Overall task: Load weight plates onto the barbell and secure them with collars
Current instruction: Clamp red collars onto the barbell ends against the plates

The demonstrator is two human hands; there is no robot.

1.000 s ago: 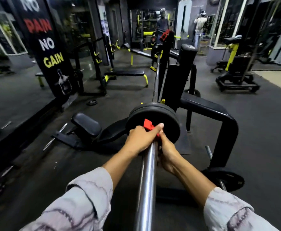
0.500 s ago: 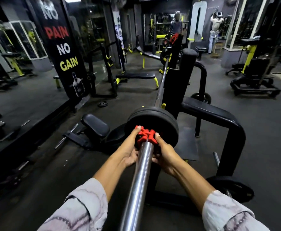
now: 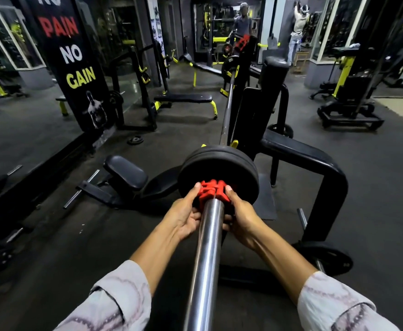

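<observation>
The chrome barbell sleeve (image 3: 206, 249) runs from the bottom of the view away from me, resting on a black rack. Black weight plates (image 3: 219, 167) sit on the sleeve, stacked against each other. A red collar (image 3: 213, 192) is around the sleeve, pressed against the nearest plate. My left hand (image 3: 183, 217) grips the collar from the left and my right hand (image 3: 241, 219) from the right, thumbs on top. At the bar's far end another plate (image 3: 229, 65) and a red collar (image 3: 242, 42) show.
A black rack upright (image 3: 265, 103) and curved frame (image 3: 324, 168) stand right of the plates. A loose plate (image 3: 327, 258) lies on the floor at right, a small one (image 3: 135, 140) farther left. A bench seat (image 3: 126, 172) sits left. Two people stand far back.
My hands have shifted from covering the collar on top to holding it on either side, so the red collar now shows fully against the plate. The camera has tilted a little.
</observation>
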